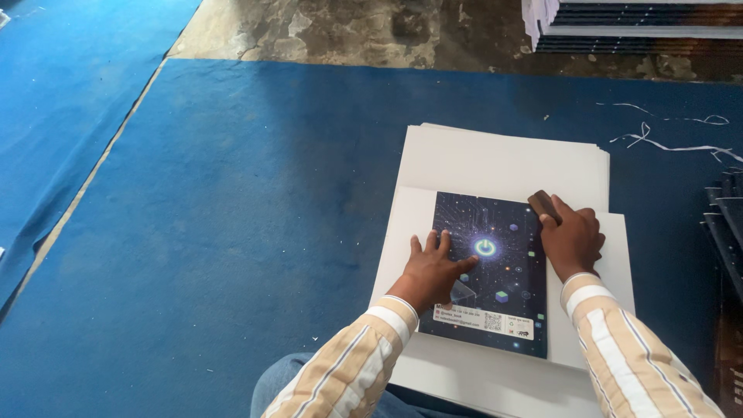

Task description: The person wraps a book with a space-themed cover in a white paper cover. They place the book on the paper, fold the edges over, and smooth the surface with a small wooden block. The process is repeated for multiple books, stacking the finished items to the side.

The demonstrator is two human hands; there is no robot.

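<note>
A blue carpet [255, 217] covers the floor. Bare, stained concrete [348, 31] shows at the far edge. A stack of dark books [635, 27] sits far right, thin white paper strips [665, 139] lie nearer, and more dark books [727, 232] line the right edge.

You wore a long-sleeved, button-cuff shirt in pale tan cloth, crossed by broad white stripes and thin dark blue-grey pinstripes that ran lengthwise down each arm. The left sleeve [352, 371] ended in a snug cuff where the bands turned crosswise, white edged with a dark line. The right sleeve [631, 364] matched it, its cuff showing the same tan and white bands and a loosely creased fold just behind the wrist. Your left hand [433, 267] and right hand [573, 240] were bare, with no gloves, rings or watch visible. A knee in faded blue denim trousers [282, 383] showed at the lower edge.
</note>
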